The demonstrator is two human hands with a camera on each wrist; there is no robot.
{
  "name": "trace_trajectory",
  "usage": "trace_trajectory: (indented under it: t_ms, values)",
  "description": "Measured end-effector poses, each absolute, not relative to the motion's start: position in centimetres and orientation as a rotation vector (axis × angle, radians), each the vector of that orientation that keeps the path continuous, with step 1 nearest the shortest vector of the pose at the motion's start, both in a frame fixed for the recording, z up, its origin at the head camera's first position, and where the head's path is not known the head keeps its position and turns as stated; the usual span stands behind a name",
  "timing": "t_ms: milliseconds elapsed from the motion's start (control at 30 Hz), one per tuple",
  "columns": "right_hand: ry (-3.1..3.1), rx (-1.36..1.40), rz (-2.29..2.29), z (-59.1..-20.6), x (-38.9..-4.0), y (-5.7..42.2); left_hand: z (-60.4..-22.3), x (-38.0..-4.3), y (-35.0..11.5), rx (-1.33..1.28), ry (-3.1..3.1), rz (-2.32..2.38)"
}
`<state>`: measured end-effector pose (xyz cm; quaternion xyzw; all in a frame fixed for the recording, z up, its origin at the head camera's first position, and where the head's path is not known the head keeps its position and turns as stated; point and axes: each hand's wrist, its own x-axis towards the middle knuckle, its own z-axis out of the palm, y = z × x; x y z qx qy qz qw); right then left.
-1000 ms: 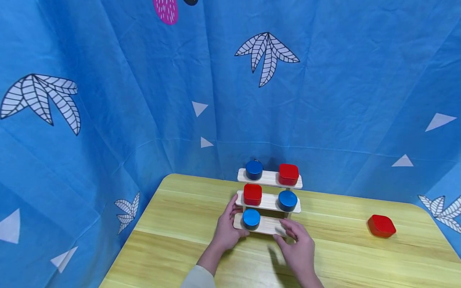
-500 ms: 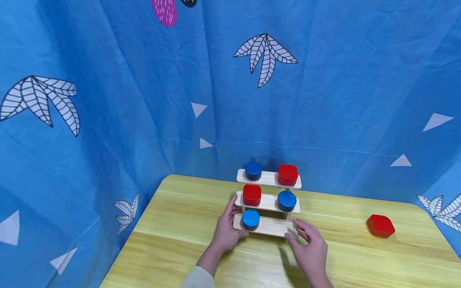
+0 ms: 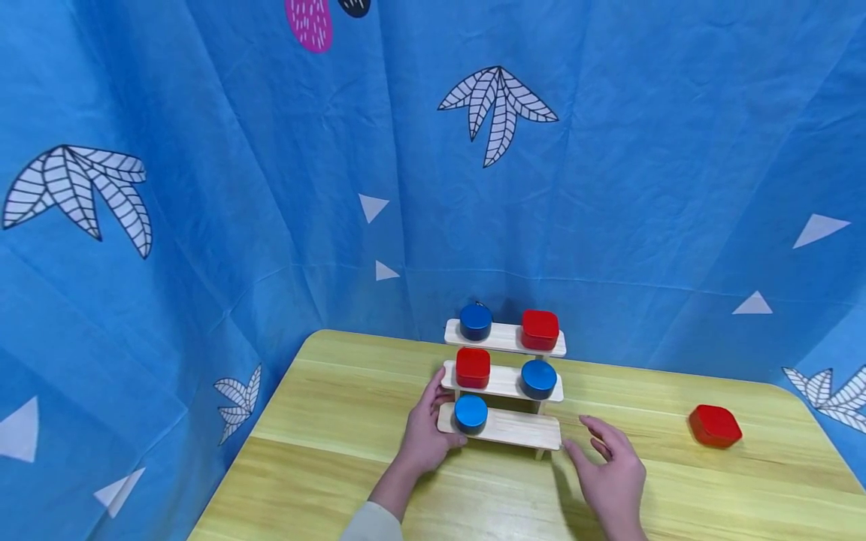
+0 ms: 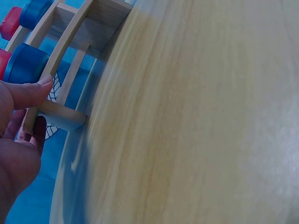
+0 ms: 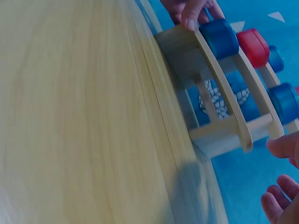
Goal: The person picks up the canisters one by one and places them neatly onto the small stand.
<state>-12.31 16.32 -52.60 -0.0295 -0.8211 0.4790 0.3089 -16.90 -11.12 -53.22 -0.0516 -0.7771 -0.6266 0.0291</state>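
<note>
A three-tier pale wooden display stand stands on the table. My left hand pinches the left end of its lowest tier, thumb at the front edge; the left wrist view shows fingers under the board. On that tier, beside my thumb, sits a round blue tin. The middle tier bears a squarish red tin and a round blue one at right. Up top, a blue tin is at left and a red tin at right. My right hand holds nothing, fingers loosely bent, just right of the stand.
Another squarish red tin lies on the wooden table farther right. Behind the table hangs a blue cloth printed with leaves and triangles, close behind the stand's top tier.
My right hand has let go of the lowest tier's right end and moved right, away from the stand. My left hand keeps its grip; the tins have stayed in place.
</note>
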Motion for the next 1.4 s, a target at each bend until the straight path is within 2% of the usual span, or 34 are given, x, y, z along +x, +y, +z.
trace_trajectory:
  t_ms: [1400]
  values:
    - [-2.156,-0.555,1.159,-53.8,-12.0,25.4,-53.4,-17.1,-11.1,-0.191,-2.379,-1.949]
